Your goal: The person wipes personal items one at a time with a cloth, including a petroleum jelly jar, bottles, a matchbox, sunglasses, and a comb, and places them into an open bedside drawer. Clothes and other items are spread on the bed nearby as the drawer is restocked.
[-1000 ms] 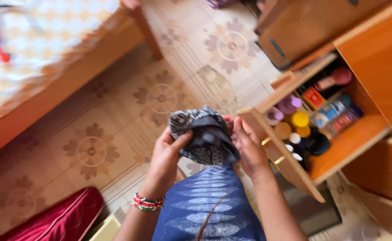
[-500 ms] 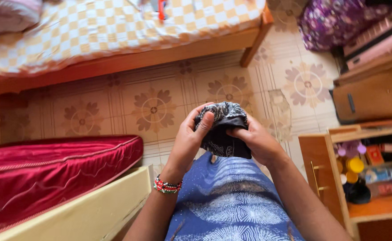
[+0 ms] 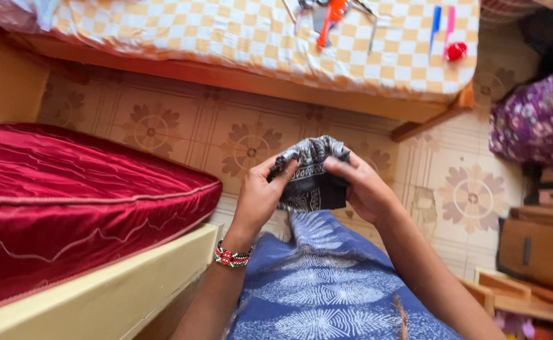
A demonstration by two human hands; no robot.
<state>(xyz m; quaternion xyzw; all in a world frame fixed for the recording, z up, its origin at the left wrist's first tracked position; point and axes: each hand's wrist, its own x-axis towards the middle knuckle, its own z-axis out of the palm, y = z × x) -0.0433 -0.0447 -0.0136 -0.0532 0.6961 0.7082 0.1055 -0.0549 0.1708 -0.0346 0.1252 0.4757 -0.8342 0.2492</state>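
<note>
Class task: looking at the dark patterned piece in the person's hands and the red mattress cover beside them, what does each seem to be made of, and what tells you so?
Dark patterned piece: seemingly soft woven fabric, matte; it bunches and folds in both hands. Red mattress cover: likely satin or velvet-like cloth, glossy; light streaks shimmer across its wrinkles.

Floral tile floor (image 3: 163,126) btwn red mattress (image 3: 68,189) & checkered bed (image 3: 226,31)

Dark patterned cloth (image 3: 311,173) between left hand (image 3: 259,196) and right hand (image 3: 363,189), over tiled floor (image 3: 182,129).
</note>
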